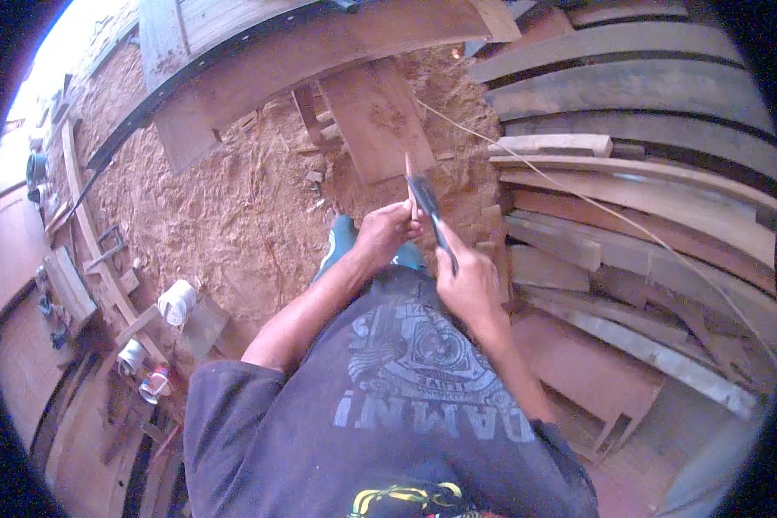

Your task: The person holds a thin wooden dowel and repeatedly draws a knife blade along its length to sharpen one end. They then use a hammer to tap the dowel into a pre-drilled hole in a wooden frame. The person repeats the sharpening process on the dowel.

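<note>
My left hand point(388, 231) is closed, pinching a thin, pale wooden stick point(409, 173) that stands nearly upright with a narrow tip. My right hand point(470, 274) is wrapped round the handle of a dark bladed tool point(425, 195). Its wider end lies against or just beside the stick; whether they touch I cannot tell, and the exact kind of tool is not clear. Just beyond both hands, a flat brown board point(378, 116) lies on the ground, sloping away under a large wooden panel point(311, 53).
Stacked planks point(630, 155) fill the right side, with a thin cord point(570, 186) running across them. Wood shavings point(224, 207) cover the ground. To the left are a white container point(177, 302), a clamp-like metal frame point(105, 249) and a long wooden strip point(82, 186).
</note>
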Motion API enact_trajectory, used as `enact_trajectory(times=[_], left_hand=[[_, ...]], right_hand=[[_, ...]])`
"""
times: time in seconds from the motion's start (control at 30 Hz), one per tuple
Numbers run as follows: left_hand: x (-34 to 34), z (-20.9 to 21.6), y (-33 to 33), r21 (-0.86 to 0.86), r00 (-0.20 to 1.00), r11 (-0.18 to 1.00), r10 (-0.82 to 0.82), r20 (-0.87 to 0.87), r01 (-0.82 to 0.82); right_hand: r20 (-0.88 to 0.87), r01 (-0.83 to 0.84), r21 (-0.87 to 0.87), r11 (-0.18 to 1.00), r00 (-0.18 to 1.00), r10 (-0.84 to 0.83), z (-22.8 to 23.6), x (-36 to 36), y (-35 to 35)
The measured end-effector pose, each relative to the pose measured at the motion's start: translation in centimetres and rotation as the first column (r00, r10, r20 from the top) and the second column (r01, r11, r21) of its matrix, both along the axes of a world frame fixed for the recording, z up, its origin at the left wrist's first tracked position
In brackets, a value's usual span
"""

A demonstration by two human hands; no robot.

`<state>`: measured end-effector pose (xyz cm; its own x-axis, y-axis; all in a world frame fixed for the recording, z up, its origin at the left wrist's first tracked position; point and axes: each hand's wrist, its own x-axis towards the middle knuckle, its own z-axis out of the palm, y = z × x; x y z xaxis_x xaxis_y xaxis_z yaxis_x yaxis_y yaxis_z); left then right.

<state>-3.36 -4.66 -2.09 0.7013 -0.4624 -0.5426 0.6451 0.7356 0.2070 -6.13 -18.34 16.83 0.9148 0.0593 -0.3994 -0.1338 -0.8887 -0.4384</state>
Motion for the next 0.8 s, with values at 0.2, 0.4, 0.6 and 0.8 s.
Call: enact_trajectory(times=[0.2, 0.4, 0.6, 0.8], left_hand=[[-1.1, 1.1, 0.4, 0.151, 0.998, 0.987, -0.059, -0.003, 0.059], [-1.1, 2.0, -0.3, 0.342, 0.999, 0.939, -0.026, 0.018, 0.018], [-1.3, 2.6, -0.6, 0.429, 0.999, 0.902, -0.045, 0.008, 0.037], [-1.3, 1.9, -0.6, 0.437, 0.994, 0.899, -0.063, 0.087, 0.019]], right_hand=[[0.013, 0.008, -0.119, 0.993, 1.0, -0.007, -3.1, 2.2, 1.4], [0.129, -0.054, 0.006, 0.999, 0.99, 0.053, -0.5, -2.7, -0.7], [0.01, -0.024, -0.084, 0.996, 1.0, 0.025, -0.8, -0.6, 0.4], [-0.013, 0.017, -0.12, 0.993, 1.0, -0.019, -2.7, 1.6, 1.3]])
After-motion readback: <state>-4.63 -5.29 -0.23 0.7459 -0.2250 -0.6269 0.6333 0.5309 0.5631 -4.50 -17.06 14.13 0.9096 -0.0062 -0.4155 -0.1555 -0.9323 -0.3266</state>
